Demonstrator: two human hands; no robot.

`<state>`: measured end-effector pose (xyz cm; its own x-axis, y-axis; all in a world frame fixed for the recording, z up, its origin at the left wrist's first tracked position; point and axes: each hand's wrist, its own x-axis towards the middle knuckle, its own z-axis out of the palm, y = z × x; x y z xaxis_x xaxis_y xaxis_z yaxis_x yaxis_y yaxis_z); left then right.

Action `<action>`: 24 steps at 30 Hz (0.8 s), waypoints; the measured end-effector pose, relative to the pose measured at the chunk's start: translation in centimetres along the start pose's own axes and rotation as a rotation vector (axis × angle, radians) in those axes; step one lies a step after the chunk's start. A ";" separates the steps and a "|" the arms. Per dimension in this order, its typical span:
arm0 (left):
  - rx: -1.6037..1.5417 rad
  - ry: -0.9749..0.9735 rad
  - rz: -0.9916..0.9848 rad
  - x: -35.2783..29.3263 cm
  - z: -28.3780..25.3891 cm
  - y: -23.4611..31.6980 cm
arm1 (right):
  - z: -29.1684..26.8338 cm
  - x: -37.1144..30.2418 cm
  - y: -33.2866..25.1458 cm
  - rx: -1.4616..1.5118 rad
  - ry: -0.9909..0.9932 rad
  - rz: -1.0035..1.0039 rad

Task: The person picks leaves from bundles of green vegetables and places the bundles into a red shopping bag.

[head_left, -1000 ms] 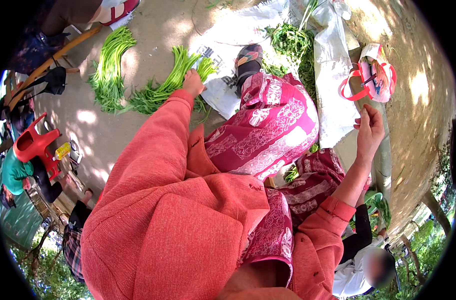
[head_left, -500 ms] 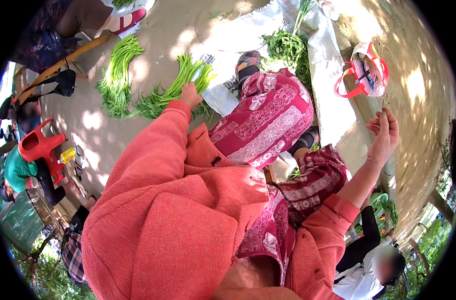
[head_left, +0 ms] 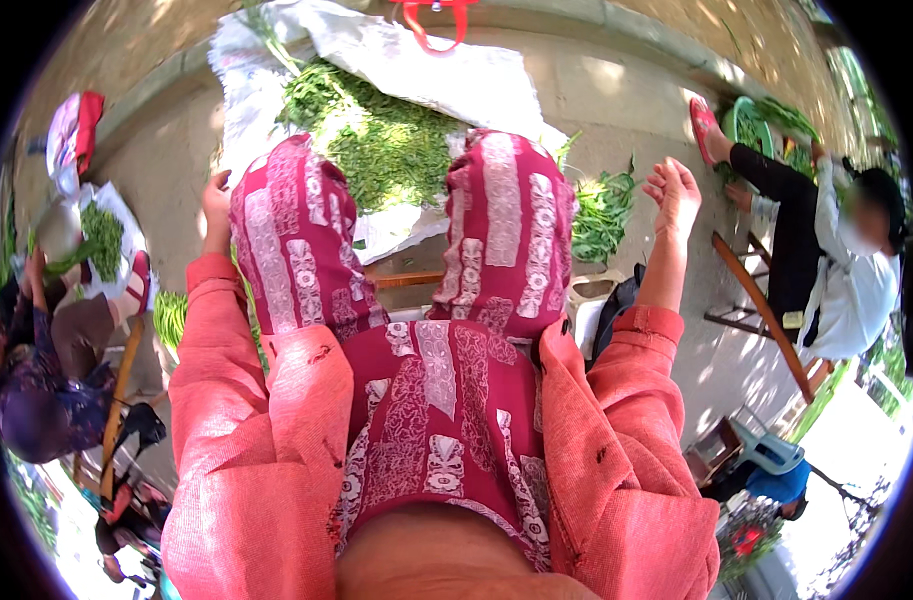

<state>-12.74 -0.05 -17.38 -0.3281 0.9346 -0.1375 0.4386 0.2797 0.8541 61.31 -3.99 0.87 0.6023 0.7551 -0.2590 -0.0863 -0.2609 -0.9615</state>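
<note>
Green bean pods (head_left: 391,150) lie heaped on a white sack sheet (head_left: 446,80) spread on the concrete ground, directly ahead of the seated person's knees. A second, smaller loose pile of greens (head_left: 601,215) lies to the right of the right knee.

Left hand (head_left: 216,205): rests beside the left knee, near the sheet's edge; the fingers are mostly hidden, so their spread cannot be told. Nothing is visibly held.

Right hand (head_left: 674,190): raised above the smaller pile, fingers loosely curled, half-closed, with no pod seen in them.

Procedure, as judged: reach forward past the knees to the nearer heap edge; take few pods per grasp; keep the sleeves off the pile.

Count:
- Heaps within reach: two.
- Sack sheets here: one.
- Own hands in view: two.
- Other people: two, one at each side, each with greens of their own.
- Red bag handles (head_left: 431,25) at the top edge: one pair.
</note>
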 end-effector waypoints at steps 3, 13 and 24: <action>-0.089 -0.198 0.155 3.7 5.2 15.7 | -5.3 -2.6 3.0 -0.042 0.098 0.043; 0.238 -0.501 0.970 -8.3 17.9 43.8 | -6.5 -4.0 11.8 -0.402 0.074 0.066; 0.388 -0.499 0.663 -5.4 19.9 37.5 | 0.8 -1.8 19.1 -1.079 -0.209 -0.262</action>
<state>22.12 9.72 5.38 0.4510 0.8915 0.0432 0.6881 -0.3782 0.6192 57.98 -9.86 -17.08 0.3476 0.9224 -0.1685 0.8148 -0.3861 -0.4325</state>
